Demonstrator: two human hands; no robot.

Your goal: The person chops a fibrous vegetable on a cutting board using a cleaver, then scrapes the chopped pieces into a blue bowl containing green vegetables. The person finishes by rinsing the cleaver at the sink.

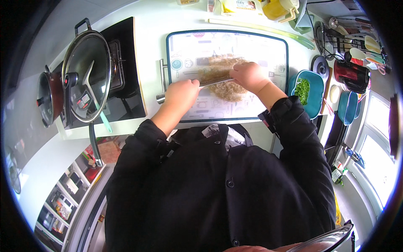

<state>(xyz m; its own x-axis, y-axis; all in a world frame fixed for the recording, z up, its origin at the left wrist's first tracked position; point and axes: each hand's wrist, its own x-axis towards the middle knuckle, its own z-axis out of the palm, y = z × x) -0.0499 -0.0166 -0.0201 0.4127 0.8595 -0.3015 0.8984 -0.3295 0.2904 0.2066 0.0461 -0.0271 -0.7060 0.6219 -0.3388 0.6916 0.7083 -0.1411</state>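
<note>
On the patterned cutting board (233,110) with a dark rim lies a loose heap of brownish, translucent shreds (228,93) that look like glass noodles. A kitchen knife (216,82) spans the heap sideways between my hands. My left hand (182,94) is closed on the knife's left end, above the left part of the board. At the other end, my right hand (250,76) grips it with curled fingers, over the right side of the heap. My fingers hide both ends, so I cannot tell which one is the handle.
Left of the board, a lidded frying pan (86,60) with a spatula (94,91) on top stands by a black cooktop (129,94). To the right is a teal container (315,94) of chopped greens (302,90). A green onion stalk (261,28) lies behind the board, near a yellow jug (277,9).
</note>
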